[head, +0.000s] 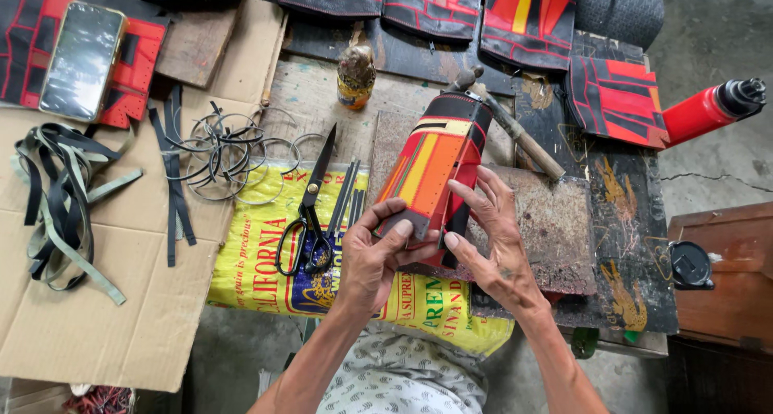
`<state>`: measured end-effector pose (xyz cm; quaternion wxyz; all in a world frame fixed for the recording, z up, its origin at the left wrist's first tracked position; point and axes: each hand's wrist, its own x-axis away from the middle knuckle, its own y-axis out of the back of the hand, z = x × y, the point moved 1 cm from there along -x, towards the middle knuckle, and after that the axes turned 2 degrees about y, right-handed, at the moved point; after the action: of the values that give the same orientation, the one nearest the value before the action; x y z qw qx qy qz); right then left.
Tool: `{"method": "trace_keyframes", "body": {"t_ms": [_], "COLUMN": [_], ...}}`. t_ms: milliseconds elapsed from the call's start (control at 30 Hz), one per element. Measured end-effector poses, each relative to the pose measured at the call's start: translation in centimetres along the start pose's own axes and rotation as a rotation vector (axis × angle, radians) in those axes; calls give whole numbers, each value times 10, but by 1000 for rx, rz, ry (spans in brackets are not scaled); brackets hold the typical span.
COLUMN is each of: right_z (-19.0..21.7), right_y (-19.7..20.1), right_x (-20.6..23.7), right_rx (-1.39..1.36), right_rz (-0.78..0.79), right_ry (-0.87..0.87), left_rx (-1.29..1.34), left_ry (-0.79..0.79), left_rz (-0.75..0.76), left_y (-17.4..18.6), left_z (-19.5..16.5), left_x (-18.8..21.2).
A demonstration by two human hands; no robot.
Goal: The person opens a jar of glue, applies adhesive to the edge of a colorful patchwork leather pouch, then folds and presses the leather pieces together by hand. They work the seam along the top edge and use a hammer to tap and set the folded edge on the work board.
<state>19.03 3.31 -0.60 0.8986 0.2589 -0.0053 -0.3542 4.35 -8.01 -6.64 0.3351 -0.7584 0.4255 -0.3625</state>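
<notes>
Gripping one patchwork pouch, two hands: left hand, right hand.

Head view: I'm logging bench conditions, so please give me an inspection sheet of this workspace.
Surface: worn wooden board over a yellow printed sack; cardboard at left.
Job's things: red, orange and black patchwork piece, held by both hands.
Clutter: scissors, wire rings, straps, phone, small bottle, hammer, red flask.
Grippers: left hand and right hand grip its near end.
Cables: nothing seen.
Surroundings: concrete floor.
</notes>
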Motion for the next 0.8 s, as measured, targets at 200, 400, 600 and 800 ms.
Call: {"method": "trace_keyframes", "body": {"t_ms": [200,400,600,800], "right_z": [-12,-7,-2,0], "right_y": [-3,-9,-9,-9], "right_x": [12,15,15,14], "right_rx": [-122,-111,-95,-84], "right_rz": [-33,-113,-149,-159], "right_ry": [-71,-32,-41,-39], "left_rx": [-170,-218,-269,-294], "left_ry": [-22,-26,-32,-49], "left_rz": [12,-5,-26,-25], "left_y": [-10,-16,-19,-21], "left_z": [2,-3,-3,-3], "left_x": [5,5,5,5]}}
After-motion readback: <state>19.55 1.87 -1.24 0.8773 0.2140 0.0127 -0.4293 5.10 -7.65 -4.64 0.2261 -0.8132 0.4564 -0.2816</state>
